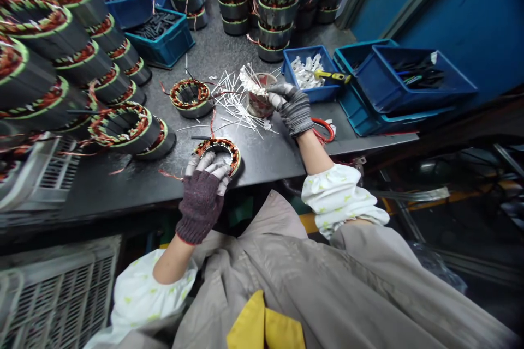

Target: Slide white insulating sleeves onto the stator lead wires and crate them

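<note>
My left hand (203,191), in a dark purple glove with pale fingertips, grips the near side of a small motor stator (234,157) at the table's front edge. Its fingers bend over the rim and partly hide the copper windings. My right hand (291,106), in a grey glove, is at the right rim of a stained round pot (260,104). Its fingertips are pinched together beside a bunch of white strips (250,80) on top of the pot; what they hold is hidden. Thin white sticks (231,95) lie scattered left of the pot. Another wound stator (190,99) sits behind.
Stacks of stators (73,60) crowd the left, and more stacks (276,5) stand at the back. A blue bin (311,92) holds white pieces and a yellow-handled tool (331,76). Stacked bins (429,87) stand right. Red-handled tool (325,130) lies near my right wrist.
</note>
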A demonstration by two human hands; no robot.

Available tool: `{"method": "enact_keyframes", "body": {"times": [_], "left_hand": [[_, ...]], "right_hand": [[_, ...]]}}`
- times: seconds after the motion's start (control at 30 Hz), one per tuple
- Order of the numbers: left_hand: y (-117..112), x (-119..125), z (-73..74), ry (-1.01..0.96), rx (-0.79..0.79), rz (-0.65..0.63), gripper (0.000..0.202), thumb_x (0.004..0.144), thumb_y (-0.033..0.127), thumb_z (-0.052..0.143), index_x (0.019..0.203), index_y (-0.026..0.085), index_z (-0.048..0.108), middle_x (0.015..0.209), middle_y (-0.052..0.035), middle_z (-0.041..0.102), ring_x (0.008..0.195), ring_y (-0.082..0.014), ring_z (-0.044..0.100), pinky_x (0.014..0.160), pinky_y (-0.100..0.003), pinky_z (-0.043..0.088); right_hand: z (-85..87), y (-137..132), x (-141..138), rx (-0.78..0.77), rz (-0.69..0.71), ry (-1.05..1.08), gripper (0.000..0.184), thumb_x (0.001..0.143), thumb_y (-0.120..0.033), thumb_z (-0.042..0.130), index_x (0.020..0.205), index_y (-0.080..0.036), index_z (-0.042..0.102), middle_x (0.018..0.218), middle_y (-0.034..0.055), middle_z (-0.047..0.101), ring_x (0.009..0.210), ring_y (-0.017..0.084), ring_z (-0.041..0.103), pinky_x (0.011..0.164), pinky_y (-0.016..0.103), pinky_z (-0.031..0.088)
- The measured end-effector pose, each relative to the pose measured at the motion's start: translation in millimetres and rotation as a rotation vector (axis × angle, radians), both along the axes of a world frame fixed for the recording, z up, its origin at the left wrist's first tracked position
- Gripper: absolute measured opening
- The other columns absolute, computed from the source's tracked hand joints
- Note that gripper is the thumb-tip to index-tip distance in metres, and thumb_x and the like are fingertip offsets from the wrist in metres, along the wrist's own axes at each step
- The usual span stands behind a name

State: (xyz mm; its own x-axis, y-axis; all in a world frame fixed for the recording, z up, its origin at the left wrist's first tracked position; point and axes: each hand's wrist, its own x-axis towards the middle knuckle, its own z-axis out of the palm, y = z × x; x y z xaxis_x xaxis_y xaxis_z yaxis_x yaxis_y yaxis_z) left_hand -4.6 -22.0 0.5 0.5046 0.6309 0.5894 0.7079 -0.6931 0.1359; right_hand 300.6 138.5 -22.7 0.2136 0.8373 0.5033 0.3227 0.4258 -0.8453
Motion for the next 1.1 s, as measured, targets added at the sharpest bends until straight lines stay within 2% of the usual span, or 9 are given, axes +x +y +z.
{"method": "enact_keyframes", "body": {"times": [0.13, 0.3, 0.4, 0.5, 0.6, 0.7, 0.8, 0.9, 1.1], "left_hand": [[-0.8, 1.5, -2.1, -0.043, 0.004, 0.011, 0.017, 0.100, 0.017, 0.062, 0.117, 0.019, 0.064, 0.121, -0.0098, 0.078, 0.135, -0.0321, 0.066, 0.125, -0.062, 0.041], [1.4, -3.1, -0.5, -0.004, -0.044, 0.004, 0.021, 0.101, 0.019, 0.060, 0.121, 0.021, 0.066, 0.121, -0.0077, 0.078, 0.133, -0.0300, 0.067, 0.125, -0.059, 0.040], [3.8, -6.0, 0.7, 0.032, -0.072, -0.004, 0.022, 0.102, 0.023, 0.059, 0.123, 0.022, 0.067, 0.120, -0.0066, 0.079, 0.123, -0.0272, 0.072, 0.122, -0.056, 0.043], [7.2, -4.8, -1.1, 0.027, -0.067, 0.014, 0.019, 0.102, 0.027, 0.060, 0.119, 0.023, 0.068, 0.116, -0.0057, 0.080, 0.116, -0.0253, 0.074, 0.120, -0.053, 0.045], [10.5, -1.4, -3.3, -0.008, -0.126, 0.072, 0.018, 0.103, 0.029, 0.059, 0.116, 0.023, 0.069, 0.113, -0.0050, 0.080, 0.117, -0.0245, 0.074, 0.123, -0.053, 0.042], [11.5, -1.3, -1.8, -0.013, -0.188, 0.112, 0.021, 0.104, 0.030, 0.055, 0.117, 0.022, 0.069, 0.117, -0.0058, 0.079, 0.126, -0.0253, 0.070, 0.126, -0.054, 0.038], [10.0, -4.7, 2.8, 0.035, -0.224, 0.078, 0.026, 0.105, 0.028, 0.049, 0.123, 0.022, 0.067, 0.124, -0.0066, 0.077, 0.138, -0.0257, 0.062, 0.128, -0.055, 0.036], [9.3, -7.2, 4.6, 0.045, -0.253, 0.064, 0.028, 0.105, 0.029, 0.047, 0.124, 0.022, 0.067, 0.124, -0.0058, 0.077, 0.138, -0.0257, 0.062, 0.129, -0.056, 0.033], [11.4, -5.0, -2.2, 0.010, -0.250, 0.104, 0.028, 0.104, 0.032, 0.049, 0.120, 0.022, 0.069, 0.121, -0.0088, 0.076, 0.127, -0.0277, 0.067, 0.128, -0.057, 0.033]], "right_hand": [[-3.9, -2.9, 2.5, 0.000, -0.035, 0.041, 0.024, 0.096, -0.042, 0.061, 0.108, -0.023, 0.068, 0.103, 0.0052, 0.074, 0.091, 0.020, 0.073, 0.088, 0.041, 0.066], [0.7, -4.7, 0.3, 0.022, 0.006, -0.078, 0.033, 0.084, -0.038, 0.074, 0.112, -0.022, 0.071, 0.116, 0.0065, 0.076, 0.104, 0.024, 0.072, 0.102, 0.048, 0.062], [13.6, -12.0, -6.2, 0.035, 0.027, 0.028, 0.027, 0.092, -0.048, 0.068, 0.104, -0.024, 0.071, 0.107, 0.0070, 0.076, 0.101, 0.025, 0.075, 0.098, 0.047, 0.064], [30.8, -43.6, -17.6, 0.035, -0.021, 0.170, 0.031, 0.099, -0.057, 0.060, 0.108, -0.028, 0.067, 0.098, 0.0046, 0.075, 0.080, 0.020, 0.074, 0.076, 0.041, 0.067], [41.2, -99.9, -32.0, 0.123, 0.024, 0.208, 0.019, 0.098, -0.048, 0.068, 0.105, -0.030, 0.066, 0.084, -0.0004, 0.073, 0.065, 0.016, 0.070, 0.061, 0.034, 0.064], [38.0, -157.1, -43.2, 0.147, 0.237, 0.043, 0.010, 0.095, -0.030, 0.076, 0.105, -0.029, 0.074, 0.096, 0.0009, 0.079, 0.076, 0.017, 0.076, 0.069, 0.031, 0.066], [26.6, -194.6, -50.8, 0.153, 0.427, -0.093, 0.017, 0.100, -0.022, 0.066, 0.113, -0.026, 0.076, 0.109, 0.0052, 0.081, 0.096, 0.020, 0.080, 0.082, 0.032, 0.067], [15.5, -212.9, -55.8, 0.122, 0.542, -0.098, 0.020, 0.105, -0.027, 0.057, 0.114, -0.026, 0.075, 0.116, 0.0074, 0.081, 0.105, 0.020, 0.079, 0.087, 0.033, 0.066], [4.3, -218.6, -63.4, -0.054, 0.569, -0.176, 0.027, 0.106, -0.034, 0.051, 0.102, -0.028, 0.077, 0.119, 0.0066, 0.081, 0.102, 0.021, 0.079, 0.090, 0.036, 0.066]]}}
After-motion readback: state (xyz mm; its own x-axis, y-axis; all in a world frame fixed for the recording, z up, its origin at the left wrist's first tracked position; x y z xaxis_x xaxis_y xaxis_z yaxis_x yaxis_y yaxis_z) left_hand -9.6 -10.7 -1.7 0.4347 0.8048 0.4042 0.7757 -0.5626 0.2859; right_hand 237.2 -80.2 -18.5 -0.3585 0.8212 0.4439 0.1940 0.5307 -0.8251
